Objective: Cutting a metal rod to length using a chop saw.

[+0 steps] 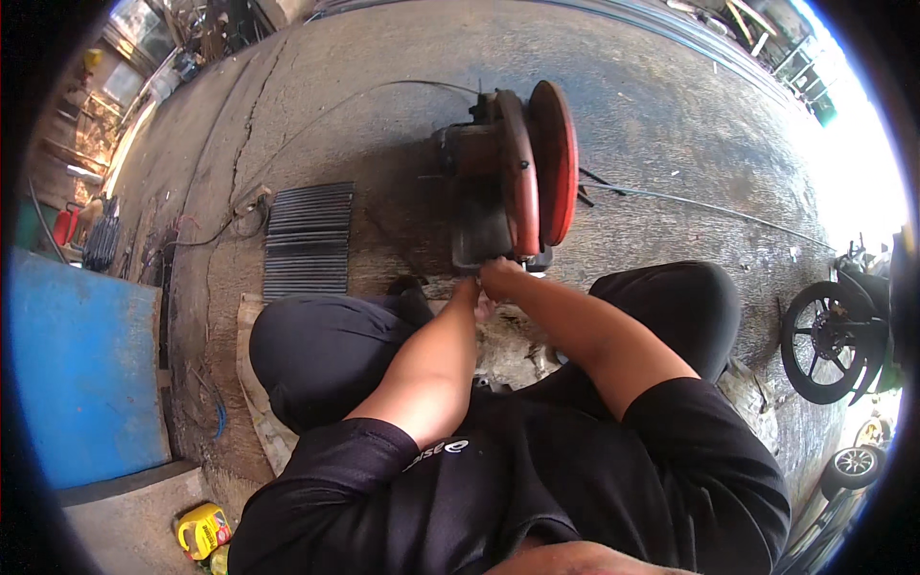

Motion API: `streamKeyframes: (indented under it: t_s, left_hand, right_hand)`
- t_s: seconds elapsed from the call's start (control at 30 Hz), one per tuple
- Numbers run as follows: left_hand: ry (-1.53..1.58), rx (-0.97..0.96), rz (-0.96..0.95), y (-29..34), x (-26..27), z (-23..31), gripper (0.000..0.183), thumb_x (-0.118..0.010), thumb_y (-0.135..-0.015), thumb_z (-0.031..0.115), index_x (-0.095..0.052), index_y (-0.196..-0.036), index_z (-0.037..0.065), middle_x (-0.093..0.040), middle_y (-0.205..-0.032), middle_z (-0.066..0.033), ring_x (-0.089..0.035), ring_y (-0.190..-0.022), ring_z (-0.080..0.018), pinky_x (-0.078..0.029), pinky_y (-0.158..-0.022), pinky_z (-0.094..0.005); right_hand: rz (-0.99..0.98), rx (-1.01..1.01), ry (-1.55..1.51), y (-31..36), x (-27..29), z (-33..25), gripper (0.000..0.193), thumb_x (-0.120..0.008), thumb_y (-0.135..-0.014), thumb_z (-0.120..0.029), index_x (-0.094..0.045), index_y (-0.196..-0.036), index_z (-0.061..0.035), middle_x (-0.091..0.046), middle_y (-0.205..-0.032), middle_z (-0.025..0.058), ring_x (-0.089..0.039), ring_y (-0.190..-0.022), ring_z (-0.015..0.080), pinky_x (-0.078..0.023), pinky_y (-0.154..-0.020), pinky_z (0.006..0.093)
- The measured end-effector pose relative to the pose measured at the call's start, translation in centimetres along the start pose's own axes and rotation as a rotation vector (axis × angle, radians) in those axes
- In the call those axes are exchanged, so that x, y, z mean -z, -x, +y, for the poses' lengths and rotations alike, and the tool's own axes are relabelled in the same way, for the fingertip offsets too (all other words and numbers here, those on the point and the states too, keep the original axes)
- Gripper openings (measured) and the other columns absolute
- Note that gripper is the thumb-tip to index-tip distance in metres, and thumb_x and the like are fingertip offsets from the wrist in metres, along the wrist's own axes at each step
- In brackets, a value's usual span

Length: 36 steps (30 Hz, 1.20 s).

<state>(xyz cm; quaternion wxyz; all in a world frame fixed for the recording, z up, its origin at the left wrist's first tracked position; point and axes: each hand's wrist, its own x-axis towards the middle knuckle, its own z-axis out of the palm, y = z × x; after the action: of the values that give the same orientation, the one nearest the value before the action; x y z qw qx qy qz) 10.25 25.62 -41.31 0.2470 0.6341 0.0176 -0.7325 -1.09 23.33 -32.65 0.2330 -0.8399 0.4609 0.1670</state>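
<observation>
In front of me on the floor stands a cut-off machine (476, 153) with a dark motor body and a reddish curved guard. A large red disc (559, 163) sits at its right side. Both my arms reach forward to its near edge. My right hand (500, 278) is closed by the front of the machine's base (472, 251). Just below it, close against it, is my left hand (485, 305), mostly hidden behind the wrists. What the fingers hold is too small and covered to make out. To the left lies a neat row of dark metal rods (309, 240).
A cable (331, 103) runs from the machine to the left. A thin rod or line (709, 203) extends right. A blue panel (86, 369) and a yellow container (201, 530) are at left. A motorcycle wheel (826, 342) stands right. Long bars (661, 36) lie far back.
</observation>
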Motion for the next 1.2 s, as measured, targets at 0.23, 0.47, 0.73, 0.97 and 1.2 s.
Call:
streamKeyframes:
  t_s: [0.23, 0.47, 0.73, 0.97, 1.2]
  left_hand:
    - [0.009, -0.053, -0.276, 1.6, -4.2, 1.1, 0.049, -0.028, -0.097, 0.056, -0.057, -0.107, 0.018, -0.063, -0.096, -0.0059, -0.060, -0.087, -0.0254, -0.049, -0.074, -0.0397]
    - [0.170, -0.068, -0.201, 0.5, -5.8, 1.0, 0.057, -0.024, -0.096, 0.058, -0.057, -0.106, 0.013, -0.063, -0.096, -0.0070, -0.055, -0.075, -0.0218, -0.047, -0.074, -0.0470]
    - [0.412, 0.076, -0.114, -1.2, -5.5, 1.2, 0.071, -0.040, -0.088, 0.067, -0.049, -0.125, 0.007, -0.056, -0.119, -0.0215, -0.054, -0.113, -0.0386, -0.044, -0.094, -0.0566]
    - [-0.073, -0.249, 0.252, -1.6, -5.5, 1.8, 0.027, -0.050, -0.086, 0.031, -0.058, -0.096, 0.007, -0.056, -0.072, -0.0111, -0.059, -0.063, -0.0252, -0.048, -0.054, -0.0423]
    - [0.053, 0.025, -0.024, -2.8, -5.4, 0.5, 0.042, -0.049, -0.090, 0.041, -0.046, -0.121, 0.012, -0.056, -0.100, -0.0210, -0.057, -0.085, -0.0393, -0.045, -0.081, -0.0596]
  right_hand:
    - [0.241, -0.115, -0.092, 4.4, -0.9, 2.9, 0.023, -0.056, -0.083, -0.018, -0.066, -0.103, -0.0094, -0.065, -0.109, 0.0155, -0.062, -0.104, 0.0299, -0.051, -0.085, 0.0397]
    - [0.496, -0.132, -0.158, 5.7, -0.8, 4.4, 0.022, -0.056, -0.080, -0.016, -0.063, -0.100, -0.0141, -0.063, -0.102, 0.0121, -0.060, -0.101, 0.0305, -0.052, -0.083, 0.0421]
    - [0.251, -0.480, -0.131, 4.7, -3.4, 7.4, 0.017, -0.060, -0.080, -0.022, -0.072, -0.091, -0.0163, -0.067, -0.101, 0.0100, -0.065, -0.096, 0.0267, -0.050, -0.083, 0.0395]
    - [0.052, -0.469, -0.590, 4.1, -3.0, 7.2, 0.056, -0.061, -0.081, -0.054, -0.068, -0.104, -0.0042, -0.066, -0.108, 0.0191, -0.062, -0.104, 0.0359, -0.049, -0.087, 0.0432]
    - [0.253, -0.805, -0.580, 5.5, -1.8, 8.3, 0.058, -0.065, -0.076, -0.052, -0.067, -0.104, -0.0021, -0.067, -0.104, 0.0198, -0.064, -0.102, 0.0323, -0.050, -0.084, 0.0408]
